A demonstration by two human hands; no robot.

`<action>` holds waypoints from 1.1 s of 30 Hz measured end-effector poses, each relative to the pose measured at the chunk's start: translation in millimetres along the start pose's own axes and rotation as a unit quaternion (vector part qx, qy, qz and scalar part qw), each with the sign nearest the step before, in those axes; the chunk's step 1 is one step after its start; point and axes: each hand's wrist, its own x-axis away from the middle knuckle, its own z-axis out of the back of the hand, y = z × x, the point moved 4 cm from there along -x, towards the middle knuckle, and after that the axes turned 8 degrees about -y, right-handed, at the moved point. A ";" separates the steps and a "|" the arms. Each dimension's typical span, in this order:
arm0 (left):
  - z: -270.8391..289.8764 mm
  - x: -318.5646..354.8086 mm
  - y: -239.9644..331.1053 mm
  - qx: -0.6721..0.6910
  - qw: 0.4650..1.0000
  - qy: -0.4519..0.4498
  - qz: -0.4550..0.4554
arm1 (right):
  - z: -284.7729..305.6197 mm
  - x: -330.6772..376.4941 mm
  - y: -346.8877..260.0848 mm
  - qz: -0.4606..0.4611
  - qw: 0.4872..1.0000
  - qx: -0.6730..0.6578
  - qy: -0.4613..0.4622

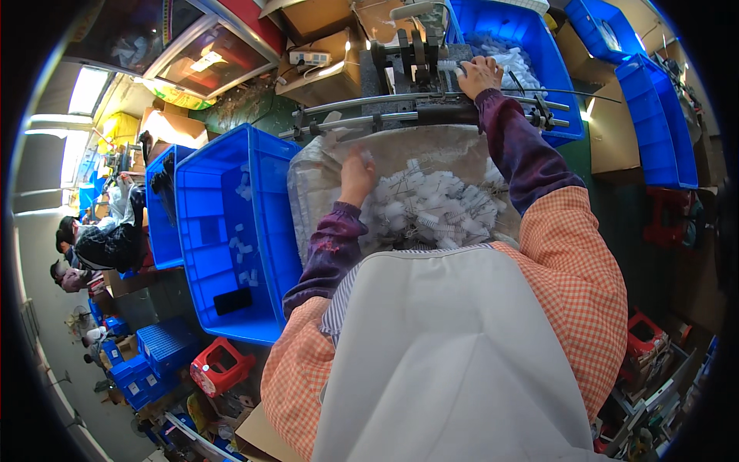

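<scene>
- Blue bin (pixel 270 208): stands at the person's left, a few white bits scattered inside.
- Pale sheet (pixel 314 171): spread before the person, beneath the pile.
- Dark metal machine (pixel 419 71): beyond the sheet, fronted by long rods.
- Heap of white pieces (pixel 435 206): lies on the sheet between the forearms; many show thin wires. Each should be light, its bristles springy, its wire easily bent; best taken by the solid white part.
- Right hand (pixel 480 77): at the machine, fingers bent and slightly apart; I cannot tell whether it pinches anything.
- Left hand (pixel 356 175): above the sheet, fingers curled, blurred; its grip cannot be told.
</scene>
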 end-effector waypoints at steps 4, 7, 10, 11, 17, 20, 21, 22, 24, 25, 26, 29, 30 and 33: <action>12.8 4.2 23.1 0.039 0.998 -0.021 0.044 | -5.8 3.2 -6.8 0.006 1.000 -0.011 0.019; 18.1 4.1 30.4 0.006 0.983 0.126 -0.133 | -10.3 1.9 -25.9 0.023 0.999 -0.035 0.034; 20.8 3.9 33.1 0.013 0.979 0.140 -0.148 | -19.6 1.2 -51.0 0.041 0.998 -0.009 0.053; 23.3 4.6 35.5 0.009 0.977 0.145 -0.154 | -20.4 1.3 -58.8 0.045 0.996 -0.027 0.066; 41.6 10.2 40.1 0.038 0.979 0.153 -0.131 | -12.2 5.3 -54.8 0.045 0.997 -0.008 0.054; 49.7 13.3 44.5 0.113 0.980 0.135 -0.094 | -12.2 3.5 -33.6 0.039 0.999 0.011 0.035; 50.4 13.8 44.8 0.132 0.979 0.129 -0.085 | -12.1 3.3 -25.8 0.033 0.999 0.010 0.027; 52.3 13.8 46.0 0.150 0.978 0.125 -0.077 | -10.2 2.5 -18.7 0.030 0.999 0.009 0.021; 54.6 12.3 54.4 0.214 0.967 0.111 -0.079 | -16.2 -8.1 3.7 0.035 0.999 -0.029 0.012; 55.1 12.6 55.9 0.244 0.961 0.104 -0.077 | -16.6 -13.7 9.2 0.027 0.998 -0.057 -0.018; 53.8 12.4 55.2 0.235 0.964 0.102 -0.075 | -17.5 -18.3 14.2 0.018 0.995 -0.085 -0.048; 52.2 10.3 53.8 0.223 0.967 0.098 -0.076 | -10.5 -35.9 27.3 0.031 0.993 0.030 -0.107; 52.9 10.2 55.6 0.230 0.965 0.097 -0.082 | -6.6 -42.8 32.4 0.032 0.990 0.062 -0.123; 51.9 12.3 64.1 0.328 0.940 0.062 -0.072 | 32.6 -56.8 50.5 -0.078 0.995 -0.028 0.053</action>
